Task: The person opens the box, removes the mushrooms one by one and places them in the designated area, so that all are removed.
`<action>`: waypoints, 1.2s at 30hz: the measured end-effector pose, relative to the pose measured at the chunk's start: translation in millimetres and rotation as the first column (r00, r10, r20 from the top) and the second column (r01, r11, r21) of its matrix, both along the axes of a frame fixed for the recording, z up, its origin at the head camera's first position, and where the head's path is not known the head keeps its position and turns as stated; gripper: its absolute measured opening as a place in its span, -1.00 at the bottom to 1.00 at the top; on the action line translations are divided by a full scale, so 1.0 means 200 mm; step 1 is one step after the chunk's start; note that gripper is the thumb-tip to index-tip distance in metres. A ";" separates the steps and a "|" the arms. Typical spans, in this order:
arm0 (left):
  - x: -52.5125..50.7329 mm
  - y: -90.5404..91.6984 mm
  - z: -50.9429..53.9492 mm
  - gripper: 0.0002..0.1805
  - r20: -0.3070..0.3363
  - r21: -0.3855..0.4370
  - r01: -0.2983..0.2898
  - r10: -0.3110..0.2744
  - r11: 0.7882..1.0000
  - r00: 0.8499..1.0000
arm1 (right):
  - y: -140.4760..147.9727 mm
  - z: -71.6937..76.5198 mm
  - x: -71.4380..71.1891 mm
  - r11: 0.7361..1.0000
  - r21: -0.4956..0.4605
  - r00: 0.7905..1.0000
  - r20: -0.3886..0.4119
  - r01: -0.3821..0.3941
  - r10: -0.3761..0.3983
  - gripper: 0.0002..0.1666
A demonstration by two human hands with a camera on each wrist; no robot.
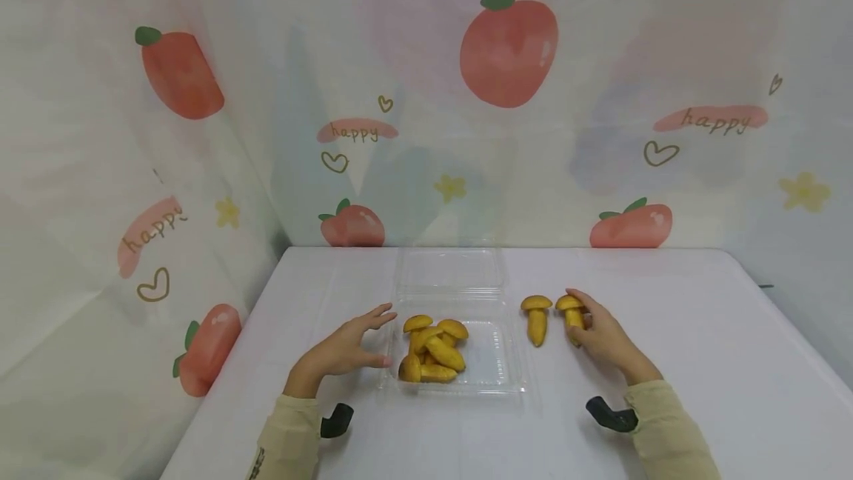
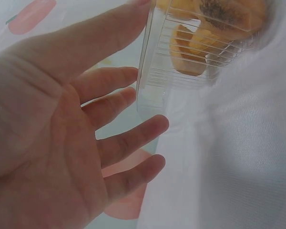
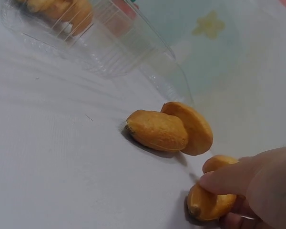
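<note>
A clear plastic box [image 1: 496, 354] with its lid folded back holds several yellow mushrooms [image 1: 445, 352] in its left part. My left hand [image 1: 348, 347], fingers spread, is at the box's left edge; in the left wrist view the hand [image 2: 81, 124] holds nothing. Right of the box a mushroom [image 1: 537, 321] lies on the table, cap away from me. Just beside it my right hand [image 1: 600, 335] grips another mushroom [image 1: 570, 304]. The right wrist view shows the thumb and fingers of that hand [image 3: 257, 186] round this mushroom [image 3: 207, 202], next to the loose one [image 3: 159, 130].
The open lid [image 1: 451, 270] lies toward the back of the white table [image 1: 666, 317]. Black straps [image 1: 337, 421] show at both wrists. A patterned curtain with fruit prints stands behind the table and along its left side.
</note>
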State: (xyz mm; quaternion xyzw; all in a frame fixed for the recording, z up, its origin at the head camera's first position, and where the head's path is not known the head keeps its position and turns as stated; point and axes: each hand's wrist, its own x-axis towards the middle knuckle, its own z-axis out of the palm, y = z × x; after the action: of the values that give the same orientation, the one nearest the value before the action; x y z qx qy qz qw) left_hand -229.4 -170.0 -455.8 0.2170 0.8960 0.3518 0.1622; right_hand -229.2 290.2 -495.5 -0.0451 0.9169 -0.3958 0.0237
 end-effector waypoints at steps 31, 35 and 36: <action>-0.01 0.01 0.00 -0.13 0.009 0.011 0.010 -0.010 1.000 1.000 | 0.00 0.01 0.00 1.000 0.026 0.998 0.067 -0.004 0.003 -0.19; 0.00 0.00 0.00 -0.13 0.016 0.011 0.005 -0.005 1.000 1.000 | -0.01 0.01 0.01 1.000 0.026 0.997 0.076 0.005 -0.007 -0.19; 0.00 0.00 0.00 -0.13 0.016 0.010 0.004 -0.004 1.000 1.000 | -0.01 0.01 0.01 1.000 0.028 0.997 0.071 0.004 -0.006 -0.18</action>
State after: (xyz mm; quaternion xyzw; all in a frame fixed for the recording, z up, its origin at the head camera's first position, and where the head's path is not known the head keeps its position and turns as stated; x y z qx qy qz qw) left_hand -229.1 -169.4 -456.0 0.2167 0.8925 0.3577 0.1688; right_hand -227.9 288.4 -493.7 -0.0283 0.9210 -0.3845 0.0559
